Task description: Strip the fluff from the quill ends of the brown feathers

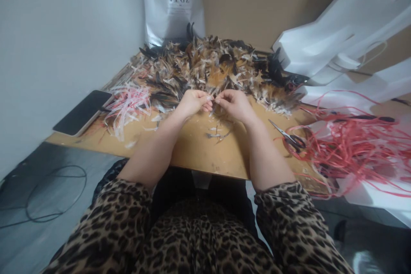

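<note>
Feather pile [212, 68] covers the wooden board [199, 154] at 12 o'clock. Red strips [353, 145] lie at 3 o'clock, scissors [287, 136] beside them. Left hand [192, 102] and right hand [236, 105] meet at centre, fingertips pinching a small feather [214, 101] at the pile's near edge

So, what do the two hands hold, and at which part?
The left hand and right hand pinch something small between their fingertips at the edge of the feather pile. It may be a feather, but it is too small to tell.
</note>
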Available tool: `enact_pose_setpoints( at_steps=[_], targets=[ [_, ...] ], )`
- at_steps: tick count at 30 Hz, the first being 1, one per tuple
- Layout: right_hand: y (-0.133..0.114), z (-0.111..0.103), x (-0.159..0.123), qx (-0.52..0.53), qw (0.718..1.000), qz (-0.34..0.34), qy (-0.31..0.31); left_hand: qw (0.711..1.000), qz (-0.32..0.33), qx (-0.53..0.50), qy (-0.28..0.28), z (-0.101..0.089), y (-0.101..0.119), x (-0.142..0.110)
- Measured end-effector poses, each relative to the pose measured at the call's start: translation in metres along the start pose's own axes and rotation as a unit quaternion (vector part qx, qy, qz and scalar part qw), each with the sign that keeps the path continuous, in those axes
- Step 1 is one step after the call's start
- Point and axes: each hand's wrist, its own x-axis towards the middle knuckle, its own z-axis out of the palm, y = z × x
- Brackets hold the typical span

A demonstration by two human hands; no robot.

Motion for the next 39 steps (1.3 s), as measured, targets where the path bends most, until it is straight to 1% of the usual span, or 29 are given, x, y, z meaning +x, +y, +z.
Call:
enact_pose_setpoints(
  at_steps=[4, 8, 11, 13, 15, 18, 20, 22, 23, 25, 27, 29, 32, 35, 37, 39],
  targets=[
    [-0.003, 0.0, -0.001, -0.033, 0.999, -0.026, 0.012, 1.0, -0.008, -0.01, 0.014, 0.0, -0.001, 0.002],
    [-0.006, 0.0, -0.002, -0.046, 0.998, -0.045, 0.004, 0.999, -0.015, -0.007, 0.029, 0.001, -0.002, 0.003],
    [-0.008, 0.002, -0.002, -0.057, 0.996, -0.061, 0.005, 0.999, -0.016, 0.028, 0.043, 0.002, -0.002, 0.004],
    [-0.011, 0.005, -0.003, -0.075, 0.994, -0.076, 0.002, 0.996, -0.006, 0.084, 0.042, 0.001, -0.004, 0.004],
    [-0.014, 0.008, -0.004, -0.114, 0.989, -0.096, -0.009, 0.986, 0.014, 0.162, 0.017, 0.0, -0.007, 0.004],
    [-0.017, 0.008, -0.005, -0.19, 0.974, -0.123, -0.032, 0.96, 0.034, 0.275, -0.039, -0.001, -0.012, 0.001],
    [-0.016, 0.003, -0.005, -0.201, 0.969, -0.14, -0.044, 0.946, 0.039, 0.31, -0.085, -0.001, -0.014, -0.001],
    [-0.01, -0.007, -0.003, -0.155, 0.976, -0.144, -0.049, 0.944, 0.049, 0.296, -0.137, 0.001, -0.013, -0.004],
    [-0.006, -0.012, -0.002, -0.114, 0.983, -0.132, -0.052, 0.947, 0.055, 0.274, -0.161, 0.002, -0.012, -0.006],
    [0.004, -0.021, -0.001, -0.006, 0.994, -0.09, -0.068, 0.955, 0.065, 0.215, -0.193, 0.003, -0.007, -0.009],
    [0.012, -0.025, 0.0, 0.111, 0.989, -0.044, -0.092, 0.962, 0.066, 0.163, -0.209, 0.004, -0.002, -0.011],
    [0.017, -0.022, 0.001, 0.193, 0.977, -0.014, -0.091, 0.973, 0.067, 0.114, -0.187, 0.004, 0.003, -0.01],
    [0.018, -0.01, 0.003, 0.237, 0.97, 0.026, -0.04, 0.993, 0.055, 0.038, -0.101, 0.002, 0.002, -0.006],
    [0.013, 0.003, 0.004, 0.205, 0.978, 0.046, 0.011, 0.999, 0.018, -0.025, -0.029, 0.001, -0.003, 0.0],
    [0.009, 0.009, 0.004, 0.153, 0.987, 0.031, 0.027, 0.999, -0.006, -0.042, -0.005, 0.0, -0.006, 0.003],
    [0.005, 0.012, 0.003, 0.088, 0.996, 0.0, 0.036, 0.999, -0.015, -0.029, 0.008, 0.0, -0.007, 0.004]
  ],
)
